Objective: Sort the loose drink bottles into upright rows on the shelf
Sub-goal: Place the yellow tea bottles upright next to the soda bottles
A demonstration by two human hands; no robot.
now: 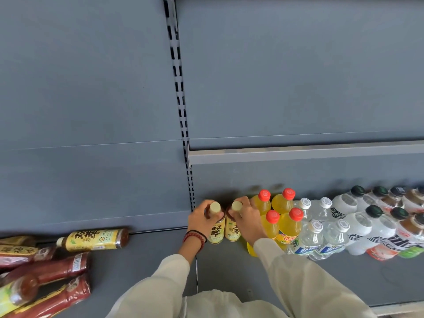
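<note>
Left hand (202, 220) grips the left tea bottle (216, 234), right hand (247, 220) the right tea bottle (232, 230); both upright at lower centre, brown liquid, yellow labels reading 双萃.

On the shelf (226, 268) a pair of bottles (216, 232) stands upright side by side, just left of the upright rows (289, 228), while loose bottles (94, 240) lie on their sides well apart at left.

Reaching forward side by side, the left hand (201, 221) grips the left bottle (216, 234) at its neck and the right hand (249, 222) grips the right bottle (232, 231).
</note>
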